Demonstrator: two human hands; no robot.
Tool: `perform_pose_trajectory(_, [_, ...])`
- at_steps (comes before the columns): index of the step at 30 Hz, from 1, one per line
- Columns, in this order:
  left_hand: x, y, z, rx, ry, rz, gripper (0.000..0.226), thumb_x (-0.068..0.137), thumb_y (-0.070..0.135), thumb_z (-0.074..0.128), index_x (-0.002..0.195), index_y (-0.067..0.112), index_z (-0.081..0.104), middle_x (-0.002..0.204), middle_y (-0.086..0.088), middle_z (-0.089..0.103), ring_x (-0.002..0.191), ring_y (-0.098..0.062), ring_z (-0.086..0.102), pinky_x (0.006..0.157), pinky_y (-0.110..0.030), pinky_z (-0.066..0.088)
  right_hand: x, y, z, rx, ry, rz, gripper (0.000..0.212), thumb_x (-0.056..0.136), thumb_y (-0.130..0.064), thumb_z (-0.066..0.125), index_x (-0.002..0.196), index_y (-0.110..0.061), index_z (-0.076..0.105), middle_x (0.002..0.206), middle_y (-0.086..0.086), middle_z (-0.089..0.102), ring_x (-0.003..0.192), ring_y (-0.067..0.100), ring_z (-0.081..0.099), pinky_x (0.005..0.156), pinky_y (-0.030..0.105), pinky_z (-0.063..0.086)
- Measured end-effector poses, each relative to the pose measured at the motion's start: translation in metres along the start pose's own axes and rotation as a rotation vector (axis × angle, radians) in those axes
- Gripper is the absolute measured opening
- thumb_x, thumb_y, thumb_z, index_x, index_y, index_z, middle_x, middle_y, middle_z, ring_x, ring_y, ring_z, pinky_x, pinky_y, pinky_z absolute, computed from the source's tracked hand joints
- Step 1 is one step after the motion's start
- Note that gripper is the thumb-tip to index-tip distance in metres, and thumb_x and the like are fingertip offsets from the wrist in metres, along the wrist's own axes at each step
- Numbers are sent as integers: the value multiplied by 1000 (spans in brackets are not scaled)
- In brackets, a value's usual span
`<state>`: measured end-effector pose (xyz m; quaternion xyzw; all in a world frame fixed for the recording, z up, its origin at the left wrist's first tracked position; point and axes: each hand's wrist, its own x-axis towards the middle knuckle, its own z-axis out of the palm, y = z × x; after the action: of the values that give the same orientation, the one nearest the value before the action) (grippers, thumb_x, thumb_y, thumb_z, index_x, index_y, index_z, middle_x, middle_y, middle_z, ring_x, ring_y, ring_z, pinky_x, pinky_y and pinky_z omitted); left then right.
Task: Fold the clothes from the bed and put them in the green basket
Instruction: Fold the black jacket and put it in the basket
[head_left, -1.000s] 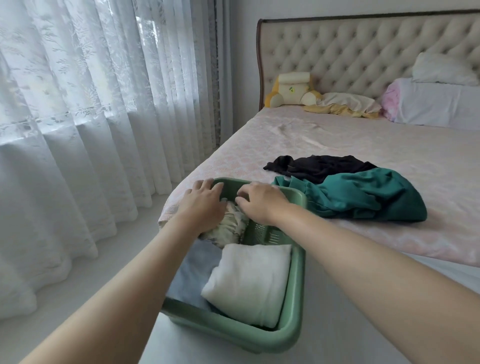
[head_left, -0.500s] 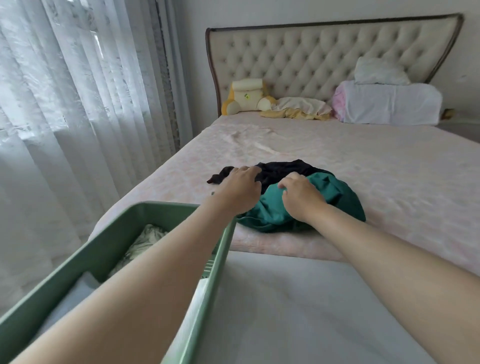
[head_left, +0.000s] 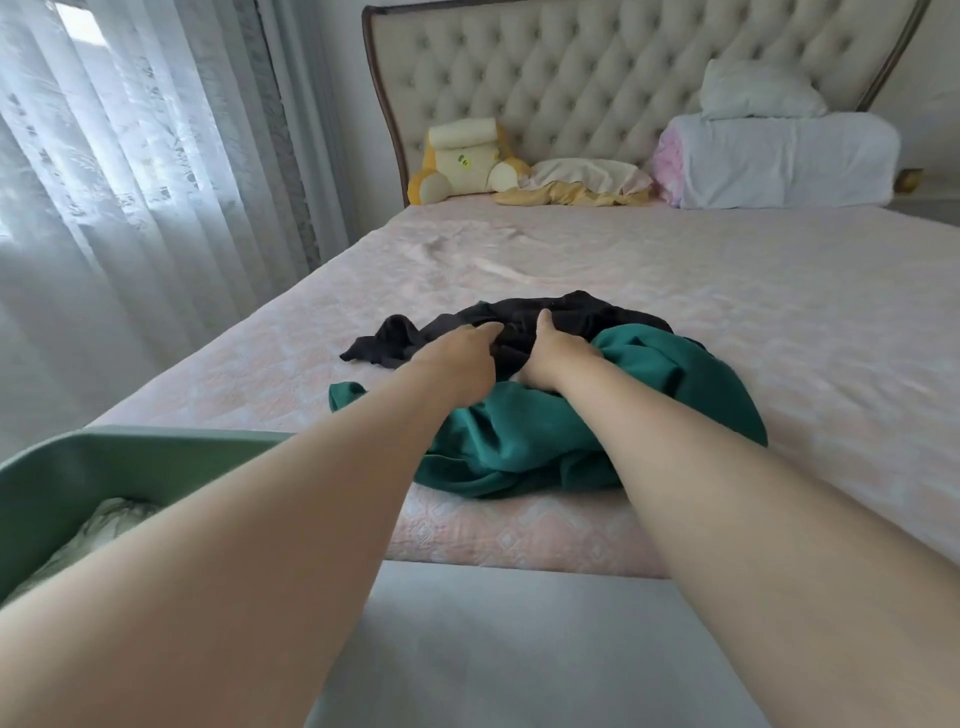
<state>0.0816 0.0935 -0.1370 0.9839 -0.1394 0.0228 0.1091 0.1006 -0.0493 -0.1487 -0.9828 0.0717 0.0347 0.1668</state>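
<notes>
A crumpled black garment (head_left: 582, 319) lies on the pink bed (head_left: 753, 322), partly under a crumpled dark green garment (head_left: 524, 436) nearer the bed's foot. My left hand (head_left: 460, 351) and my right hand (head_left: 553, 353) both reach over the green garment and grip the black one with curled fingers. The green basket (head_left: 62, 467) stands at the lower left, with a folded pale patterned cloth (head_left: 104, 525) showing inside it. My left forearm hides much of the basket.
White lace curtains (head_left: 130, 182) hang along the left. At the tufted headboard (head_left: 597, 78) lie a yellow plush toy (head_left: 467, 161), a cream and yellow cloth (head_left: 582, 182) and white pillows (head_left: 779, 156). A grey surface (head_left: 493, 649) lies below the bed's foot.
Both hands left the basket, moved right to the clothes pile, then went past the green garment onto the black one. The view swung right, and the basket slid to the lower left.
</notes>
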Motion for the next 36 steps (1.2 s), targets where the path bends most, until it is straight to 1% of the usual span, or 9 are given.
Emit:
perform_pose_trajectory(4, [12,3,19,16,-83,-28,69,98,13,41,158,27,11,154,-11,32,131,-32,45,104,-43,43,10,3,8,2,104,-2,45,90,-33,60,130,-14,56,130,7,61,117,30,60,81,34,44])
perform_pose_trajectory(7, [10,6,17,-21,-36,-34,77,95,16,46,159,32,5,153,-8,30,126,-32,49,101,-45,45,6,15,15,227,226,-64,18,88,-25,54,102,-19,64,106,3,67,103,30,64,76,32,44])
perform_pose_trajectory(13, [-15,15,-11,47,114,35,95,87,30,62,157,37,-2,155,-3,20,116,-31,55,72,-37,45,-39,32,15,299,649,-272,29,81,3,52,109,-2,56,116,17,54,102,39,53,85,42,43])
perform_pose_trajectory(16, [-35,28,-41,-16,133,101,97,83,44,69,156,39,5,155,0,20,116,-31,56,83,-40,49,-72,39,-13,462,778,-478,39,75,12,52,111,-2,54,115,12,51,104,30,52,94,38,44])
perform_pose_trajectory(20, [-69,60,-81,-223,222,137,36,87,18,53,121,29,55,108,2,59,100,-30,59,77,-35,46,-123,43,-59,464,816,-700,39,79,10,61,114,-4,53,114,7,50,101,23,53,91,35,47])
perform_pose_trajectory(22, [-93,73,-99,-274,268,134,21,83,11,49,95,27,55,82,4,59,83,-26,58,69,-37,47,-152,42,-73,474,833,-731,35,79,7,63,112,-3,54,111,6,49,97,18,52,86,30,48])
perform_pose_trajectory(27, [-163,83,-118,-315,135,194,20,83,13,54,86,33,54,83,4,61,79,-16,57,67,-33,49,-215,65,-71,500,629,-618,23,86,-25,73,100,-11,60,106,-1,51,87,8,51,72,11,40])
perform_pose_trajectory(32, [-237,97,-97,-133,15,299,19,83,17,56,92,33,49,77,12,55,77,-19,54,65,-33,41,-277,90,-44,379,416,-571,18,81,-20,72,83,-10,58,88,-2,56,77,14,54,66,31,43])
perform_pose_trajectory(36, [-292,107,-79,-115,9,303,15,79,26,59,83,32,46,72,9,56,76,-22,57,63,-32,43,-333,101,-42,289,379,-578,29,76,-20,74,71,-16,46,77,-5,46,66,16,46,56,29,34])
